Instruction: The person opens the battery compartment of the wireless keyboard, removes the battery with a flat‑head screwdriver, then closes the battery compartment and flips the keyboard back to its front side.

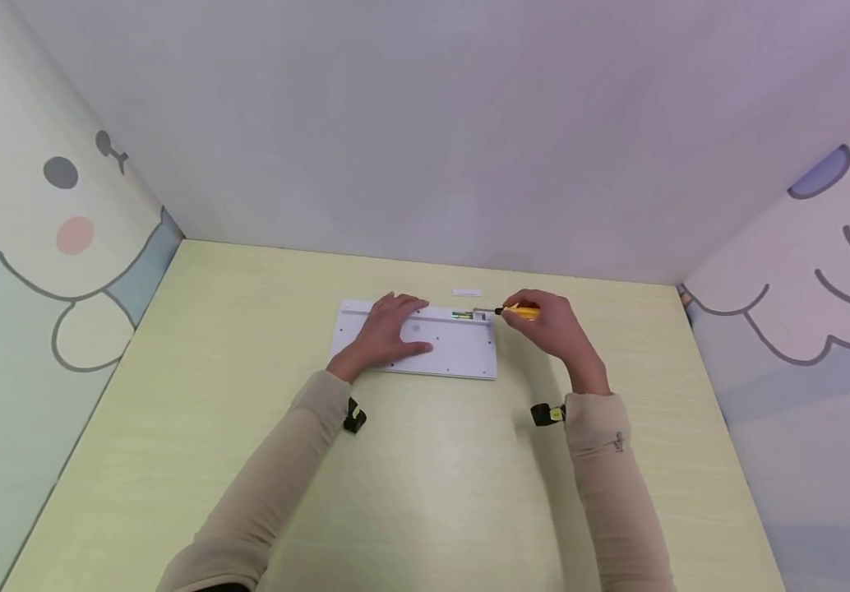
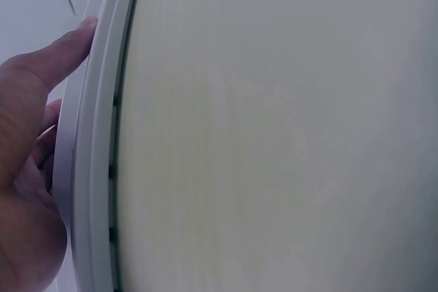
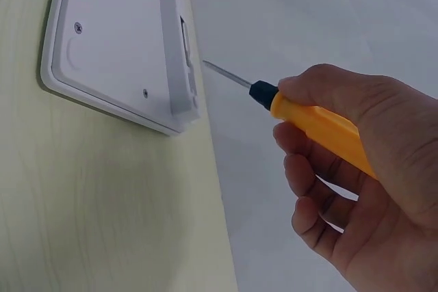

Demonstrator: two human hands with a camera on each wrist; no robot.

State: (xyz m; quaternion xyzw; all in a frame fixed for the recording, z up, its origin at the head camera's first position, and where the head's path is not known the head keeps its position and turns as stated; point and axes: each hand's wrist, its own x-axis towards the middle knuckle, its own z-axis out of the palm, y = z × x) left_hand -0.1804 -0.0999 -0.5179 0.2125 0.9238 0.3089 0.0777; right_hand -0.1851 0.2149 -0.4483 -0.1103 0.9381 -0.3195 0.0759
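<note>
A white keyboard [image 1: 455,349] lies face down on the table, small screws dotting its underside. My left hand [image 1: 388,329] holds it, thumb on the flat back and fingers over the raised far strip. In the left wrist view the keyboard's near edge [image 2: 92,169] hides part of the fingers. My right hand [image 1: 547,321] grips a screwdriver [image 3: 321,131] by its yellow handle, its thin metal shaft pointing at the strip. An uncovered slot at the strip's right end shows a battery [image 1: 462,315]. In the right wrist view the screwdriver's tip appears just off the keyboard.
A small white cover strip [image 1: 467,292] lies on the table behind the keyboard. The pale wooden table [image 1: 410,493] meets a grey wall [image 1: 425,164] at the back, and walls with cartoon pictures stand at both sides.
</note>
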